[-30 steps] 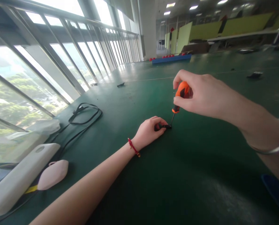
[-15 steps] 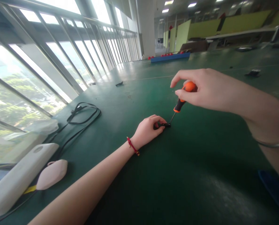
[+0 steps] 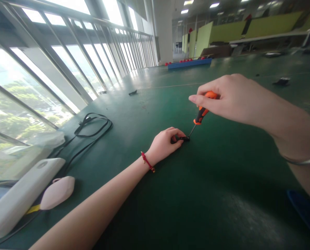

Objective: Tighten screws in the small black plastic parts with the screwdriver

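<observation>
My left hand [image 3: 166, 145] rests on the green table [image 3: 155, 208], its fingers pinching a small black part [image 3: 184, 138] against the surface. Most of that part is hidden under the fingers, so its kind is unclear. My right hand [image 3: 227, 99] is closed around the handle of an orange and black screwdriver [image 3: 202, 111]. The tool slants down to the left. Its tip meets the end of the black part that sticks out past my left fingertips.
A black cable [image 3: 93, 130] lies looped at left, near a white elongated case [image 3: 27, 194] and a pale pink object [image 3: 58, 192]. Small black pieces [image 3: 133, 92] [image 3: 282, 81] lie farther back. A blue tray [image 3: 190, 63] with red items stands at the far edge; railings line the left.
The fingers of my right hand have shifted on the screwdriver handle, and the handle has turned. My left hand and the black part have stayed in place.
</observation>
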Demonstrator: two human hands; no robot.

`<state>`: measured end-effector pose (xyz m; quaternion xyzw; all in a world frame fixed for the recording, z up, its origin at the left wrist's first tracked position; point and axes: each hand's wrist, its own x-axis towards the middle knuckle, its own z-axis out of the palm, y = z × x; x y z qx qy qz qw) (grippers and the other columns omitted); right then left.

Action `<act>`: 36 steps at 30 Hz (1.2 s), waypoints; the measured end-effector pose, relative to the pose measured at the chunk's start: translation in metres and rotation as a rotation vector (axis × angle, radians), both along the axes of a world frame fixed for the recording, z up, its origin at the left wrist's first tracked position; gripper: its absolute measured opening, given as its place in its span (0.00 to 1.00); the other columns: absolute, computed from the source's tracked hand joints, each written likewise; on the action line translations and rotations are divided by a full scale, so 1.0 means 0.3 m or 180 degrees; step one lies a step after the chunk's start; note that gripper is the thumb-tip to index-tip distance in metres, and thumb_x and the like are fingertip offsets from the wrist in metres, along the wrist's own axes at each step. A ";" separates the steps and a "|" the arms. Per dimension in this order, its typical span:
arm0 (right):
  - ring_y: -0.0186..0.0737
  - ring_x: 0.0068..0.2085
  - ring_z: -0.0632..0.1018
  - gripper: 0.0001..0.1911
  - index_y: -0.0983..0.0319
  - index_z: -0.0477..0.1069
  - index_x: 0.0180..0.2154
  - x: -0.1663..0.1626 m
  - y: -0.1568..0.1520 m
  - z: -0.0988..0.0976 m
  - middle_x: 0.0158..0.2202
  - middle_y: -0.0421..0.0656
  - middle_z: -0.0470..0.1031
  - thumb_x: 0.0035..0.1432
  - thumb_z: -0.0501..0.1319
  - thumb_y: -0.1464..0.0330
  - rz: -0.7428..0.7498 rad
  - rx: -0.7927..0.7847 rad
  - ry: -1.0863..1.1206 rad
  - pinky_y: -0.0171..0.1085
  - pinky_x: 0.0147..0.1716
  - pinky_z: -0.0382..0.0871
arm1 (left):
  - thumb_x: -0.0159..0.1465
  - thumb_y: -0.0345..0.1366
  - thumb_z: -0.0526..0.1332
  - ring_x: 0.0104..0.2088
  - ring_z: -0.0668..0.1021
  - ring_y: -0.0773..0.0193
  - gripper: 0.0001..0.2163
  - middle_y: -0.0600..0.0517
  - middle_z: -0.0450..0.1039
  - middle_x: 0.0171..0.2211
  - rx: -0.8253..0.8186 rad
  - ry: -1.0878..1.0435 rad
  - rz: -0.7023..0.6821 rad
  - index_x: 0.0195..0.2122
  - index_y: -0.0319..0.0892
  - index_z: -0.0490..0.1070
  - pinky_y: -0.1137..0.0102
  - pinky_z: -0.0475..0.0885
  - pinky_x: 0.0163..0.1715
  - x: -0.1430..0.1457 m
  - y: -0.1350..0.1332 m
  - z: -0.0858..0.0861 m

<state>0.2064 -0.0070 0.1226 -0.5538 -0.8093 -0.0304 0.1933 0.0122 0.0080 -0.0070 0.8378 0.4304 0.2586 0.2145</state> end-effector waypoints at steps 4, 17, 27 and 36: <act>0.34 0.22 0.65 0.10 0.56 0.69 0.36 -0.002 0.001 -0.002 0.22 0.37 0.67 0.49 0.60 0.64 0.0178 0.0093 0.0108 0.37 0.24 0.54 | 0.59 0.33 0.59 0.31 0.73 0.67 0.09 0.52 0.73 0.36 -0.0001 0.0008 -0.0006 0.40 0.44 0.75 0.73 0.69 0.32 -0.001 -0.001 -0.002; 0.33 0.21 0.64 0.14 0.58 0.69 0.27 0.002 0.004 -0.002 0.20 0.39 0.66 0.56 0.54 0.56 0.0107 -0.0019 0.0105 0.37 0.23 0.53 | 0.59 0.33 0.59 0.31 0.73 0.67 0.09 0.52 0.73 0.36 0.0039 0.0046 0.0001 0.40 0.44 0.75 0.73 0.70 0.32 -0.001 0.001 0.000; 0.35 0.22 0.65 0.18 0.58 0.71 0.25 -0.002 0.002 -0.003 0.18 0.39 0.64 0.56 0.54 0.54 0.0096 -0.0022 0.0166 0.39 0.26 0.53 | 0.59 0.33 0.59 0.31 0.72 0.68 0.09 0.53 0.72 0.36 0.0023 0.0035 -0.0001 0.40 0.44 0.75 0.73 0.69 0.32 0.000 0.000 -0.001; 0.33 0.19 0.62 0.19 0.58 0.71 0.26 -0.016 -0.006 -0.001 0.17 0.39 0.63 0.58 0.51 0.54 0.0120 -0.0020 0.0138 0.39 0.24 0.53 | 0.59 0.33 0.59 0.31 0.72 0.67 0.09 0.53 0.72 0.36 0.0019 0.0038 -0.0010 0.40 0.44 0.75 0.72 0.69 0.33 0.000 -0.001 0.001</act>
